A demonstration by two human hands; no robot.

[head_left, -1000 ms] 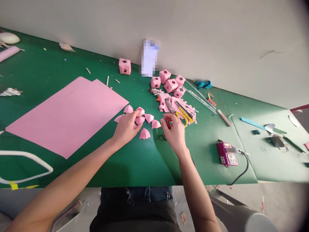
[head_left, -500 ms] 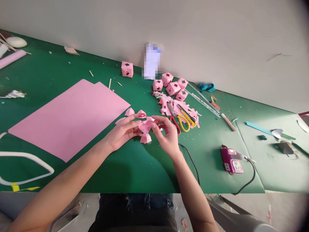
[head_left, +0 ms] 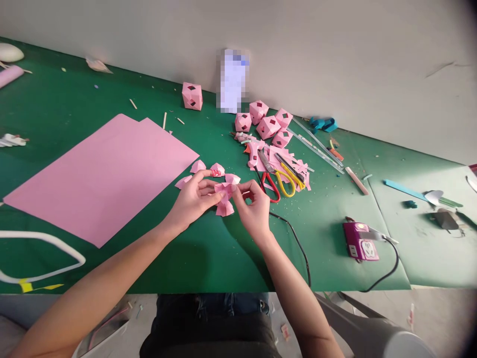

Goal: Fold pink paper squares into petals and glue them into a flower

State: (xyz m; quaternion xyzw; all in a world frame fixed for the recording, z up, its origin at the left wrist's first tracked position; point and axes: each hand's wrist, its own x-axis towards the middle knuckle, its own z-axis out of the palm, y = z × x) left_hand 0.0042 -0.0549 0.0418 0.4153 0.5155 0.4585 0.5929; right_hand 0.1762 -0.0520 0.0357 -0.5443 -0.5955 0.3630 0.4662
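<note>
Between my two hands is a small folded pink paper piece (head_left: 224, 188), raised off the green table. My left hand (head_left: 194, 198) grips its left side with thumb and fingers, a red-and-white band around one finger. The fingertips of my right hand (head_left: 253, 205) pinch its right edge. Just below lies another pink paper piece (head_left: 224, 209), partly covered by the held one. More pieces lie around my left hand: one at the back (head_left: 198, 166), one by the banded finger (head_left: 218, 169), one at the left (head_left: 183, 182), one behind the held piece (head_left: 232, 178).
Large pink paper sheets (head_left: 100, 179) lie at left. Scissors with red and yellow handles (head_left: 285, 184) and a pink glue gun (head_left: 254, 154) rest on paper scraps. Several pink paper balls (head_left: 268, 128) sit behind. At right is a purple power socket (head_left: 360, 242) with a cable.
Both hands have come together over the small pieces and picked up one pink paper piece. Over the last half second my left thumb has moved onto it. The view has shifted slightly.
</note>
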